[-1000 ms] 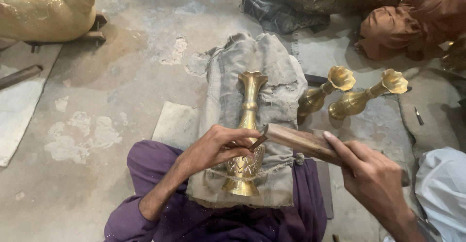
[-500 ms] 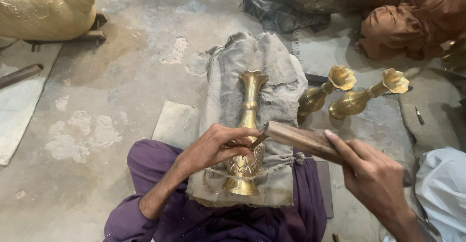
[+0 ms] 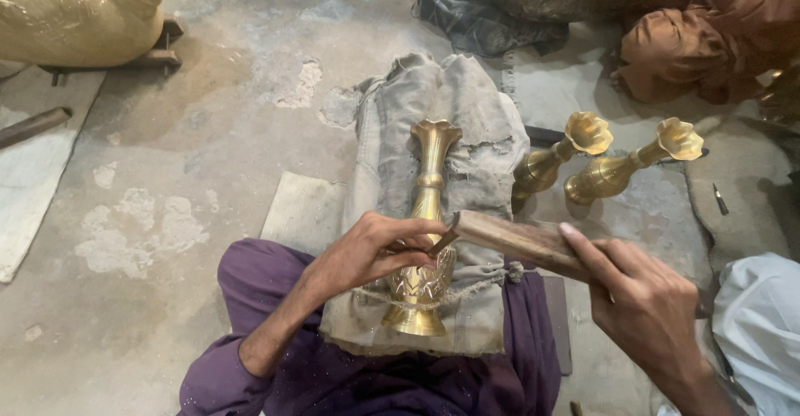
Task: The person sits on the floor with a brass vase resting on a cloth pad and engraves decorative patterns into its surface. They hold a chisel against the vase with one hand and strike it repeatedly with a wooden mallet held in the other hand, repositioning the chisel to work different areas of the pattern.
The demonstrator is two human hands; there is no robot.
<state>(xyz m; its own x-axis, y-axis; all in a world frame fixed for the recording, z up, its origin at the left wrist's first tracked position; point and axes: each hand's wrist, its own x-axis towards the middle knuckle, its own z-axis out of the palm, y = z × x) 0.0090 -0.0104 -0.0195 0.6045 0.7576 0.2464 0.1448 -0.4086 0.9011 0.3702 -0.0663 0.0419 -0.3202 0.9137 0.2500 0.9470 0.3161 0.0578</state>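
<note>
One brass vase (image 3: 427, 216) is laid lengthwise on one grey padded cloth bundle (image 3: 467, 132), which rests on the floor (image 3: 208, 149) and over the purple-clad lap (image 3: 500, 374) of the person. The flared mouth of the vase is pointed away from the person; its foot is directed toward the body.

The left hand (image 3: 371, 249) is placed against the bulbous lower part of the vase. Its grip is clenched around one thin metal chisel (image 3: 444, 239), the tip of which is set close to the vase belly; actual contact cannot be confirmed.

The right hand (image 3: 646, 303) is closed around one wooden mallet block (image 3: 517, 239), with the index finger extended along its top. The near end of the block is located just beside the chisel head.

Two further brass vases (image 3: 612, 170) are laid on the floor to the right of the bundle, side by side, mouths turned up and to the right. One small pointed tool (image 3: 720, 199) is seen beyond them. One large brass-coloured object (image 3: 75, 7) occupies the upper left corner.
</note>
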